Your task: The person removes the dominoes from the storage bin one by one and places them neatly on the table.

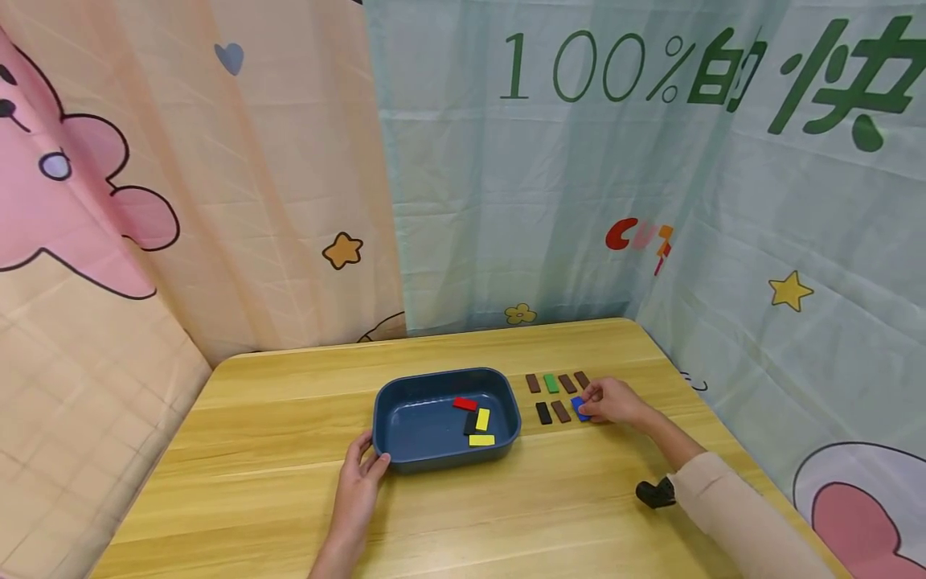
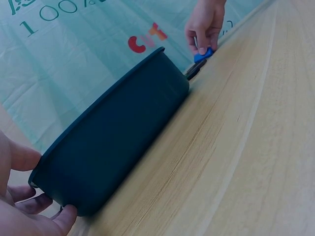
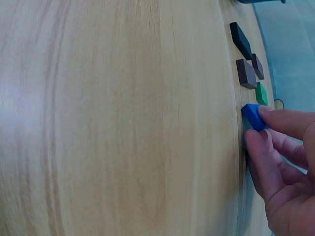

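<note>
My left hand [image 1: 358,473] grips the near left corner of a dark blue plastic basin [image 1: 450,461], with thumb and fingers around its end wall in the left wrist view. Inside the basin lie a red block [image 1: 465,404], two yellow blocks [image 1: 481,441] and a black block [image 1: 469,425], partly covered. To the basin's right, my right hand [image 1: 616,401] pinches a blue block [image 3: 252,116] between thumb and fingertips. The block is tilted in the right wrist view; whether it still touches the table I cannot tell.
Two rows of flat blocks lie beside my right hand: several brown ones [image 1: 561,412], a green one [image 1: 551,383] and a black one [image 1: 543,413]. A black object [image 1: 654,493] shows by the right sleeve. Printed curtains [image 1: 477,201] hang behind the wooden table [image 1: 275,450].
</note>
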Available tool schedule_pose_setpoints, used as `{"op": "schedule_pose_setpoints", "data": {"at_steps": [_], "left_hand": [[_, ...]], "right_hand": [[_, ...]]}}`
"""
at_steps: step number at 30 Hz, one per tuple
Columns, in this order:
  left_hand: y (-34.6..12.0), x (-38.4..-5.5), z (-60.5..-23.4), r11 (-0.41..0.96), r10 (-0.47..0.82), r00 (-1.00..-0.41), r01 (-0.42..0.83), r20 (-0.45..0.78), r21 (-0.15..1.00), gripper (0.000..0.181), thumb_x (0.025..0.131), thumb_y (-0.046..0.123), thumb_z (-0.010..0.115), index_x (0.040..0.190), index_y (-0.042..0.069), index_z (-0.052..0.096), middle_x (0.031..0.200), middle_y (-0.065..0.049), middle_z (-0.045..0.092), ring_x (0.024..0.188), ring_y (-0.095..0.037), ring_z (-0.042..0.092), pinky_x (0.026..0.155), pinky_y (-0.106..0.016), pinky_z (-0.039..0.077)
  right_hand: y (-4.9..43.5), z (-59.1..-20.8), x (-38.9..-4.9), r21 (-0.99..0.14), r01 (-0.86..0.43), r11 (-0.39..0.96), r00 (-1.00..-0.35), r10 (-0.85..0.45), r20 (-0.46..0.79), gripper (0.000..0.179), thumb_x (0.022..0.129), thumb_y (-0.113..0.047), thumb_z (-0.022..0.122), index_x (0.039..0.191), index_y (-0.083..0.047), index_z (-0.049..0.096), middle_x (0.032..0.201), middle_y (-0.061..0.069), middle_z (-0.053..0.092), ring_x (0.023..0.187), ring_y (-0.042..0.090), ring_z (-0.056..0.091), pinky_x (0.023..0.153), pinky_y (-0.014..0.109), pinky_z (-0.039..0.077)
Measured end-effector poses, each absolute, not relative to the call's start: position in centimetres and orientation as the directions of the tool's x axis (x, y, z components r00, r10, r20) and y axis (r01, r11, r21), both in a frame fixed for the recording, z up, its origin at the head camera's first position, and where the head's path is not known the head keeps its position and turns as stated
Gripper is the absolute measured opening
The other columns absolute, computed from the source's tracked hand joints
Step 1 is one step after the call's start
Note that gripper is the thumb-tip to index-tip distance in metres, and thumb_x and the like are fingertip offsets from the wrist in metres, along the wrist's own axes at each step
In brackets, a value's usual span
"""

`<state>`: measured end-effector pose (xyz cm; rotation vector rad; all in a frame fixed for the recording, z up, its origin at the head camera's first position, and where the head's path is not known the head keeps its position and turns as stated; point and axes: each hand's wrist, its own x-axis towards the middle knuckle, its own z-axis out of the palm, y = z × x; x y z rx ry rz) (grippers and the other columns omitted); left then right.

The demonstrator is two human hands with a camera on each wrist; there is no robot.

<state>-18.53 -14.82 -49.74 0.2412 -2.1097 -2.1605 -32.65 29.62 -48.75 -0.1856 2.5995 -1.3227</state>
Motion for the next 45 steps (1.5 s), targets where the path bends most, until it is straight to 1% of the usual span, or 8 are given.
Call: {"op": "schedule_pose_setpoints", "data": {"at_steps": [5,11,16,20,25,33,37,45], "left_hand": [[-14.8,-18.5,-49.9,-0.027,-0.182,-0.983,-0.024,-0.028,0.999,0.055,0.108,0.003,0.049,0.157,-0.006,0.027,0.16,-0.03,0.024,0.143,-0.05,0.034,0.116,-0.053,0.035],[-14.9,-18.6,-50.0,-0.018,-0.189,-0.981,-0.038,-0.04,0.999,0.054,0.108,0.003,0.049,0.157,-0.004,0.028,0.16,-0.028,0.026,0.144,-0.048,0.035,0.117,-0.053,0.034],[-14.9,-18.6,-50.0,-0.017,-0.193,-0.98,-0.051,-0.053,0.999,0.053,0.108,0.004,0.05,0.157,-0.003,0.03,0.16,-0.026,0.027,0.144,-0.046,0.036,0.116,-0.047,0.036],[-15.0,-18.6,-49.9,-0.025,-0.191,-0.98,-0.047,-0.051,0.999,0.054,0.108,0.004,0.05,0.157,-0.003,0.029,0.161,-0.026,0.026,0.144,-0.046,0.036,0.117,-0.049,0.035],[-15.0,-18.6,-49.8,-0.031,-0.189,-0.981,-0.041,-0.046,0.999,0.053,0.108,0.004,0.05,0.157,-0.003,0.029,0.161,-0.026,0.026,0.144,-0.046,0.035,0.117,-0.048,0.035],[-15.0,-18.6,-50.0,-0.025,-0.179,-0.983,-0.039,-0.043,0.999,0.054,0.109,0.005,0.049,0.158,-0.004,0.027,0.161,-0.028,0.024,0.144,-0.048,0.034,0.115,-0.044,0.039],[-15.1,-18.7,-50.3,-0.019,-0.179,-0.982,-0.052,-0.054,0.998,0.055,0.109,0.005,0.05,0.158,-0.004,0.027,0.161,-0.028,0.024,0.144,-0.048,0.034,0.113,-0.04,0.04],[-15.1,-18.6,-49.9,-0.029,-0.184,-0.982,-0.045,-0.049,0.999,0.054,0.109,0.005,0.049,0.158,-0.004,0.028,0.161,-0.027,0.025,0.144,-0.047,0.035,0.115,-0.044,0.038]], "right_hand": [[29.5,-48.9,-32.6,-0.786,0.037,0.617,-0.979,-0.135,-0.152,0.017,0.092,-0.003,0.077,0.1,0.006,0.064,0.091,0.013,0.061,0.079,0.02,0.069,0.07,0.033,0.063],[29.5,-49.0,-32.5,-0.753,0.046,0.657,-0.984,-0.101,-0.149,0.016,0.092,-0.005,0.078,0.095,0.004,0.066,0.088,0.013,0.063,0.071,0.019,0.069,0.064,0.031,0.062],[29.5,-48.8,-32.3,-0.752,0.034,0.659,-0.986,-0.102,-0.133,0.015,0.092,-0.006,0.078,0.095,0.003,0.067,0.086,0.011,0.063,0.07,0.019,0.069,0.063,0.031,0.062],[29.6,-48.2,-32.2,-0.731,-0.011,0.682,-0.99,-0.109,-0.087,0.014,0.092,-0.008,0.077,0.095,0.002,0.068,0.084,0.009,0.064,0.072,0.019,0.066,0.062,0.03,0.059],[29.5,-47.4,-32.5,-0.685,-0.121,0.719,-0.983,-0.182,-0.016,0.017,0.092,-0.011,0.078,0.098,0.002,0.068,0.085,0.005,0.065,0.076,0.019,0.061,0.064,0.029,0.053],[28.2,-46.5,-33.1,-0.684,-0.306,0.662,-0.921,-0.388,0.036,0.02,0.091,0.002,0.075,0.108,0.008,0.068,0.092,0.005,0.066,0.084,0.02,0.063,0.072,0.031,0.056],[27.3,-46.2,-33.3,-0.681,-0.348,0.645,-0.895,-0.444,0.036,0.021,0.091,0.005,0.072,0.111,0.008,0.067,0.095,0.009,0.067,0.087,0.021,0.063,0.077,0.034,0.057],[25.2,-45.0,-34.3,-0.601,-0.471,0.646,-0.834,-0.549,0.063,0.021,0.092,0.007,0.071,0.113,0.006,0.068,0.098,0.01,0.068,0.086,0.018,0.064,0.078,0.036,0.057]]}}
